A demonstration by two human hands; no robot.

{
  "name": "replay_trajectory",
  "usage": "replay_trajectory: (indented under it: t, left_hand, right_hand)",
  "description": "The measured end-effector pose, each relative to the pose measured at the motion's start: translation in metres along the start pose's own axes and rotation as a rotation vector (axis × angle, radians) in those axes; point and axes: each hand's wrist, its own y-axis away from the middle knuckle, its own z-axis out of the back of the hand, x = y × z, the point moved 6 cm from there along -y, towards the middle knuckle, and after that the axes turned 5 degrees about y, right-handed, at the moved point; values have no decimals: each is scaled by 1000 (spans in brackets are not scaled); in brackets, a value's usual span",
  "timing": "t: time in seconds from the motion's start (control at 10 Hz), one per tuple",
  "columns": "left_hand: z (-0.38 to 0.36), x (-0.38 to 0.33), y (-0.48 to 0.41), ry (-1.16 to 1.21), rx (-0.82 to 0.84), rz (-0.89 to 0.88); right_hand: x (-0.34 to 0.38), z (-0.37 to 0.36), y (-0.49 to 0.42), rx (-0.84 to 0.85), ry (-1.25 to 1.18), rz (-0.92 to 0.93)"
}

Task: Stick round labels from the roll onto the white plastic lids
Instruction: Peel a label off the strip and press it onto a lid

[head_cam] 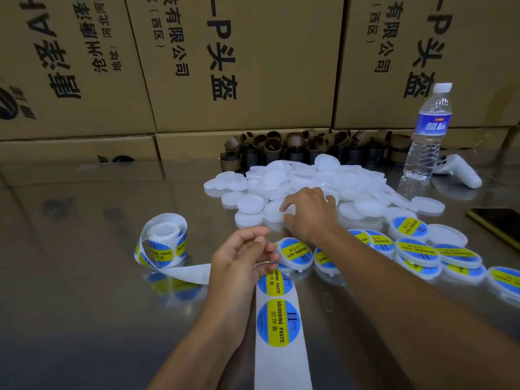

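Note:
A heap of plain white plastic lids [318, 178] lies on the shiny metal table [84, 291] at centre right. My right hand [308, 213] reaches into its near edge, fingers curled on one white lid [274, 211]. My left hand [243, 260] pinches the white backing strip [281, 361] at a blue and yellow round label [274, 282]. The strip runs left to the label roll [163, 240], which stands on its side. Labelled lids [416, 249] lie in overlapping rows to the right; one [295, 253] sits just beside my left fingers.
Cardboard boxes [239, 66] wall off the back. Brown empty roll cores [309, 147] are stacked behind the lids. A water bottle [427, 133], a white game controller [458, 170] and a dark phone [498, 223] stand at the right.

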Motion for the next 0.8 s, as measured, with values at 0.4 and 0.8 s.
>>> replay_trajectory:
  t: [0.4,0.8]
  left_hand:
    - [2,-2,0,-5,-19,10]
    - [-2,-5,2,10,-8,39]
  right_hand:
    - [0,57,54,-177,-910,43]
    - [0,41,124,-25,-1287,-220]
